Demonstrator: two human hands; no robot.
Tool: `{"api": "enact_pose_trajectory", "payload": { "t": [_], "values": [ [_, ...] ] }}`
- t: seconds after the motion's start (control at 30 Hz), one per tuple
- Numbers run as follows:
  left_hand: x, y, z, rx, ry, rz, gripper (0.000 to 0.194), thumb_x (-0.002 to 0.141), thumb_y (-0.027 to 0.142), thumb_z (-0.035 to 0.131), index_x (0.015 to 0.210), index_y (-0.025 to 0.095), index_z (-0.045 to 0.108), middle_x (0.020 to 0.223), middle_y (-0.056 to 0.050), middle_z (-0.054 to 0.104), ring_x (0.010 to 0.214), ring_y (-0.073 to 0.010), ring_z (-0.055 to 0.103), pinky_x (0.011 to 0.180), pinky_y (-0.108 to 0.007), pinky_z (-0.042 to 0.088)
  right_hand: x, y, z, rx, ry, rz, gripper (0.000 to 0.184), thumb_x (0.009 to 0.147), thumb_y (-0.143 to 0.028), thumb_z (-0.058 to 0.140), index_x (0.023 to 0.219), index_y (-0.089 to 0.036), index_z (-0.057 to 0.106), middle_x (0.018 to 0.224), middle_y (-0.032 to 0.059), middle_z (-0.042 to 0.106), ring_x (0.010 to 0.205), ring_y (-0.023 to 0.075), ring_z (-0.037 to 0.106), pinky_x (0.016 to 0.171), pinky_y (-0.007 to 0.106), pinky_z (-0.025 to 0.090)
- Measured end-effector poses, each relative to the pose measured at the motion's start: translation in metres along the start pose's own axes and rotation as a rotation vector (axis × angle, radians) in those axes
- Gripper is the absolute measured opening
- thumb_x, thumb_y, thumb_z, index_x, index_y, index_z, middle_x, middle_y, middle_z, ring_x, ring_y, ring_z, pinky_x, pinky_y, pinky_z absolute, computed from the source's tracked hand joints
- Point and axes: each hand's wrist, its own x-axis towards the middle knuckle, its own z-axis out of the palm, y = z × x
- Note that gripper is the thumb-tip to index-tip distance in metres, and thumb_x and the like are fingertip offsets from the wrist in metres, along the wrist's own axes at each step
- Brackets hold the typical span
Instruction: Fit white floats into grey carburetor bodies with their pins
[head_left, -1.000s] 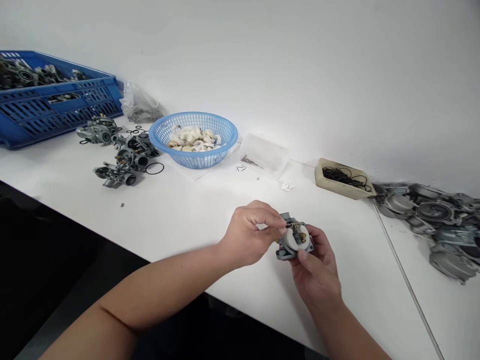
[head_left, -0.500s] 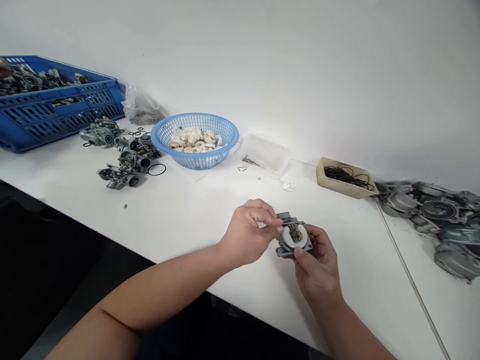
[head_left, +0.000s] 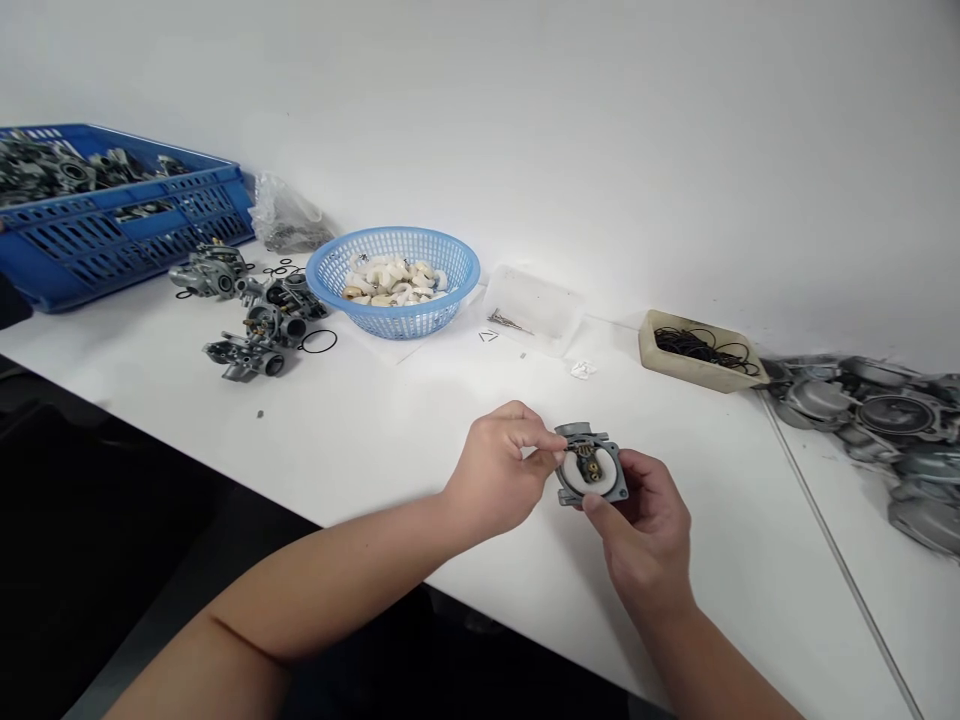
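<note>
My right hand [head_left: 649,530] is closed around a carburetor body [head_left: 618,478], holding it above the white table with its open underside tilted toward me. Inside that opening sits a white U-shaped float [head_left: 600,483], with my right thumb at its lower edge. Brass jets [head_left: 593,468] show in the middle. At the upper left of the carburetor, my left hand [head_left: 510,465] is closed in a pinch. A thin dark pin [head_left: 568,446] seems to stick out from its fingertips at the float hinge; most of it is hidden.
Several carburetors [head_left: 266,325] and black rubber rings [head_left: 319,341] lie at left, near a blue crate [head_left: 150,215] of more bodies. A blue basket [head_left: 394,315] holds white floats. Behind are a clear tray [head_left: 551,315] with pins, a box [head_left: 697,370] of rings, and metal parts [head_left: 892,420] at right.
The carburetor has turned slightly in my right hand, and the float appears to sit lower in the body. My left pinch stays at the hinge. The whole view has shifted a little.
</note>
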Motion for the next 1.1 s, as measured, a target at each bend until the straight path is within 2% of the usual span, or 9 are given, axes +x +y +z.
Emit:
{"api": "enact_pose_trajectory", "payload": {
  "t": [0.1,0.23,0.5,0.67,0.87,1.1],
  "values": [
    [-0.004,-0.002,0.001,0.04,0.042,0.138,0.014,0.076,0.009,0.065,0.074,0.019,0.074,0.074,-0.003,0.063,0.066,-0.012,0.062,0.058,-0.024,0.051,0.0,0.001,0.0,0.023,0.003,0.008,0.034,0.071,-0.025,0.075,0.101,-0.023,0.06,0.091,0.004,0.063,0.077,0.0192,0.059,0.062,0.035,0.054],
    [-0.005,-0.003,0.001,0.064,0.066,0.239,0.015,0.078,0.011,0.063,0.076,0.019,0.074,0.075,-0.004,0.065,0.064,-0.0119,0.062,0.054,-0.023,0.05,0.001,0.002,0.0,0.073,-0.023,0.015,0.032,0.071,-0.025,0.074,0.1,-0.023,0.061,0.089,0.0041,0.063,0.075,0.0187,0.058,0.059,0.034,0.054],
    [-0.005,0.001,-0.003,0.089,0.035,0.263,0.016,0.077,0.008,0.063,0.078,0.02,0.074,0.075,-0.004,0.071,0.067,-0.0136,0.067,0.059,-0.024,0.054,0.001,-0.001,0.001,0.126,-0.035,0.07,0.031,0.07,-0.024,0.075,0.098,-0.023,0.062,0.089,0.0033,0.063,0.074,0.0182,0.057,0.058,0.033,0.052],
    [-0.004,0.001,-0.005,0.14,0.029,0.334,0.019,0.076,0.007,0.06,0.08,0.02,0.074,0.076,-0.004,0.073,0.068,-0.0145,0.068,0.061,-0.025,0.055,0.0,-0.003,0.002,0.144,-0.041,0.101,0.031,0.07,-0.024,0.076,0.098,-0.024,0.063,0.09,0.0025,0.063,0.077,0.0183,0.056,0.06,0.032,0.051],
    [-0.004,0.002,-0.006,0.163,0.032,0.377,0.024,0.073,0.003,0.057,0.079,0.02,0.073,0.074,-0.005,0.073,0.066,-0.0151,0.069,0.061,-0.026,0.056,0.0,-0.002,0.001,0.134,-0.061,0.063,0.031,0.07,-0.024,0.075,0.099,-0.024,0.063,0.087,0.0018,0.063,0.075,0.0179,0.056,0.059,0.031,0.05],
    [-0.005,0.004,-0.01,0.246,0.044,0.368,0.02,0.073,0.005,0.058,0.081,0.02,0.069,0.072,-0.002,0.072,0.064,-0.0136,0.067,0.062,-0.025,0.053,-0.001,-0.002,0.002,0.146,-0.064,0.082,0.031,0.071,-0.024,0.075,0.1,-0.024,0.063,0.09,0.0028,0.064,0.077,0.0185,0.058,0.059,0.031,0.051]
  ]
}}
